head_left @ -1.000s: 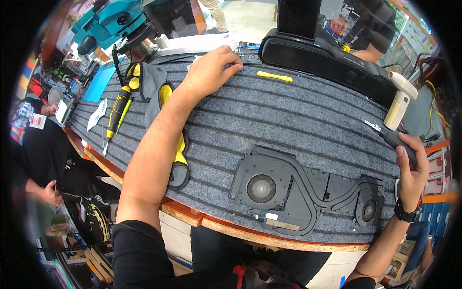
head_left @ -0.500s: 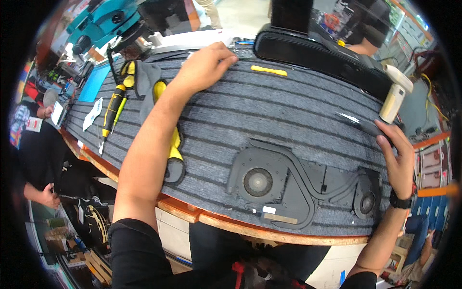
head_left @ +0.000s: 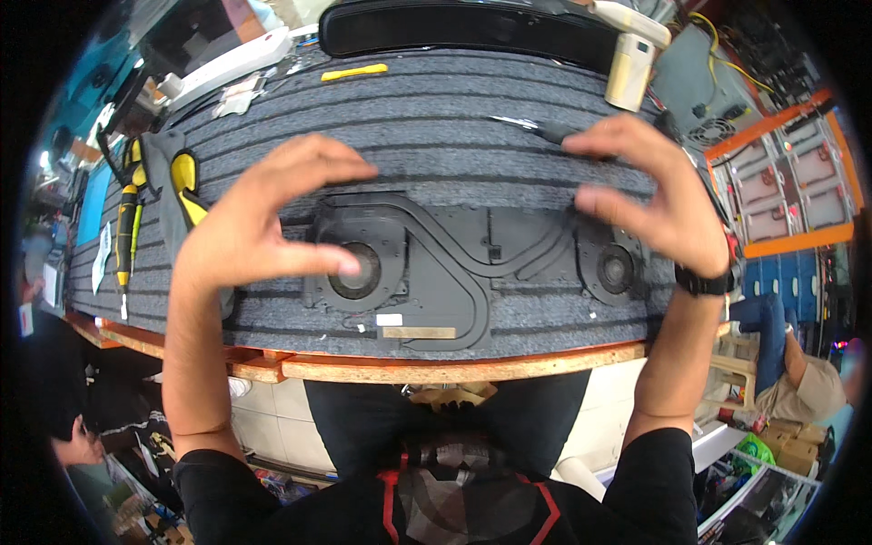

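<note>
A black laptop cooling assembly (head_left: 445, 245) lies flat on the ribbed grey mat, near the table's front edge. It has a fan at each end, with dark heat pipes running between them. My left hand (head_left: 263, 218) hovers at its left end, thumb and fingers apart, the thumb over the larger fan (head_left: 372, 272). Above the right end is my right hand (head_left: 649, 195), also spread and holding nothing. Just past its fingertips lies a dark-handled tool with a thin bright tip (head_left: 545, 130). A yellow pry tool (head_left: 354, 72) rests farther back.
At the left lie a yellow-black screwdriver (head_left: 125, 227) and a grey-and-yellow strap-like item (head_left: 173, 173). A long black padded bar (head_left: 463, 27) spans the back. A cream handheld device (head_left: 629, 71) stands at the back right. An orange-framed rack (head_left: 781, 173) is at right.
My left hand has come back from the far side of the table to the cooling assembly. My right hand has left the dark-handled tool and moved over the assembly's right end. The view has shifted.
</note>
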### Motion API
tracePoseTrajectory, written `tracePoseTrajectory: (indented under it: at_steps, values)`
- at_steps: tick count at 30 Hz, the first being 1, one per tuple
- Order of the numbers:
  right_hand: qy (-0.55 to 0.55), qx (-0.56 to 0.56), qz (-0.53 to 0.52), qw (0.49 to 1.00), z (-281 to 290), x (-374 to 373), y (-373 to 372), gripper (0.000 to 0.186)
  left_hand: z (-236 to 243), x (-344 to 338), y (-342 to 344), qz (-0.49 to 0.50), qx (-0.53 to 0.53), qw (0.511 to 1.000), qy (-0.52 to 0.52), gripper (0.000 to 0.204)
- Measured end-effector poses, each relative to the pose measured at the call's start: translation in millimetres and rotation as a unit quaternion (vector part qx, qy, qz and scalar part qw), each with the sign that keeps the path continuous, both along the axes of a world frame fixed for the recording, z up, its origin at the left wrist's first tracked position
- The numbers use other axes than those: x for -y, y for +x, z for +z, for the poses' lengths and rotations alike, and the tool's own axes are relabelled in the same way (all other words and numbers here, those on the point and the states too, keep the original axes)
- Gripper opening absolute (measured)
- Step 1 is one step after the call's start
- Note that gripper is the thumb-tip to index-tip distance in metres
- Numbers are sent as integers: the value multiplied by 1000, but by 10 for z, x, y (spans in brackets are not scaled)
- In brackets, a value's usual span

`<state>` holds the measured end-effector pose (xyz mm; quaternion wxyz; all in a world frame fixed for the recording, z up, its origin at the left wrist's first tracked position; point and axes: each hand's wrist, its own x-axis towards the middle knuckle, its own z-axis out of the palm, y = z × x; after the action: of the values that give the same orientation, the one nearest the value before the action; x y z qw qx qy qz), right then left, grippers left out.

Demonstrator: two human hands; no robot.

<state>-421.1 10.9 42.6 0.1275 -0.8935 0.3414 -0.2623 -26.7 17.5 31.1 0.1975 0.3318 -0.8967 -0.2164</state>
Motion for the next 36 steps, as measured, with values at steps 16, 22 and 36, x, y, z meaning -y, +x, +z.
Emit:
tracePoseTrajectory:
  at_steps: [16,22,36]
  values:
    - [77,-167,33,982,-85,-307,599,71,-120,81,417,95,-80,980,-154,36]
    - [72,-164,46,983,-103,-282,596,71,-118,69,437,101,-83,981,-146,34]
    - [55,-138,62,987,-88,-263,589,72,-157,74,449,77,-98,983,-136,29]
